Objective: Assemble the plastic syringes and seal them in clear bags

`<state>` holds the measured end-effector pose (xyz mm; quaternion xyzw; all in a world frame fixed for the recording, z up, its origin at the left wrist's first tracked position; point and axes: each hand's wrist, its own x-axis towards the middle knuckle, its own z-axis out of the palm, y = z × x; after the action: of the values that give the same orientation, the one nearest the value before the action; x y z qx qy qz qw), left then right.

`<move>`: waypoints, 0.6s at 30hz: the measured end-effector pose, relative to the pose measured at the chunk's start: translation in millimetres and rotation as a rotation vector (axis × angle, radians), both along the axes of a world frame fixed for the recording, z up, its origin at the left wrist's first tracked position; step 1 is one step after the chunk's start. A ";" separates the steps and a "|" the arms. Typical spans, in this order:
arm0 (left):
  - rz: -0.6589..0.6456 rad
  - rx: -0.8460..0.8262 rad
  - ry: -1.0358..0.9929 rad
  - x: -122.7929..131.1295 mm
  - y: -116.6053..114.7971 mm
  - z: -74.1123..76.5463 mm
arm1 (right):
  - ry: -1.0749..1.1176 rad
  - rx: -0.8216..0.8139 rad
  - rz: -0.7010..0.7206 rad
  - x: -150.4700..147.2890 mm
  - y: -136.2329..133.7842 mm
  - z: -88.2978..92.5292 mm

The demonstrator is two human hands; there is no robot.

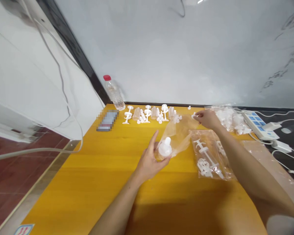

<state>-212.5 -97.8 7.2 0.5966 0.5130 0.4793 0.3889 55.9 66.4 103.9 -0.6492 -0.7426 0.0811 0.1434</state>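
My left hand is closed around a white funnel-shaped plastic part with a short spout pointing up, held above the yellow table. A clear plastic bag stretches from beside that part toward the back right; whether the part is inside it I cannot tell. Over the back of the table, my right hand pinches a small white plastic piece between thumb and fingertips. Nearest to my right forearm lies a clear bag of white plunger-like parts.
Along the back edge stand white plungers, clear cylinders and small white pieces. Left of them are a water bottle and a phone. Another bag of white parts and a power strip with cables lie right.
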 end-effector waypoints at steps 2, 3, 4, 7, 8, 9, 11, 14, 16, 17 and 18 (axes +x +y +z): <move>-0.006 -0.009 0.023 -0.2 -0.6 1.8 | 0.187 0.169 0.066 -1.9 -43.3 34.6; -0.006 -0.010 0.032 -0.1 -1.0 2.5 | 0.290 0.331 0.119 -5.9 -68.2 52.4; -0.005 -0.008 0.038 0.0 -1.3 3.0 | 0.330 0.446 0.216 -12.0 -92.5 68.9; 0.003 0.006 0.038 0.6 -1.9 4.0 | 0.234 0.440 0.600 -35.9 -142.0 100.3; 0.005 0.009 0.038 0.8 -2.0 4.4 | 0.170 0.396 0.677 -42.1 -146.5 104.1; 0.006 0.013 0.041 0.8 -2.1 4.9 | 0.115 0.346 0.719 -45.3 -144.6 105.3; 0.012 0.017 0.046 0.7 -2.0 5.8 | 0.097 0.262 0.700 -41.3 -123.7 101.6; 0.017 0.019 0.062 0.2 -1.5 6.5 | 0.202 0.235 0.390 -14.2 -63.4 83.3; 0.016 0.021 0.066 0.2 -1.2 6.2 | 0.137 0.225 0.104 5.8 -16.5 59.9; 0.013 0.020 0.063 0.4 -1.1 5.9 | 0.056 0.142 0.002 13.5 5.1 44.9; 0.011 0.016 0.058 0.6 -1.1 5.5 | 0.018 0.085 -0.048 19.0 24.2 28.4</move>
<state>-211.8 -98.9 12.8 0.6105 0.5234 0.4680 0.3664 74.9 90.6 132.2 -0.6593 -0.7282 0.0520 0.1795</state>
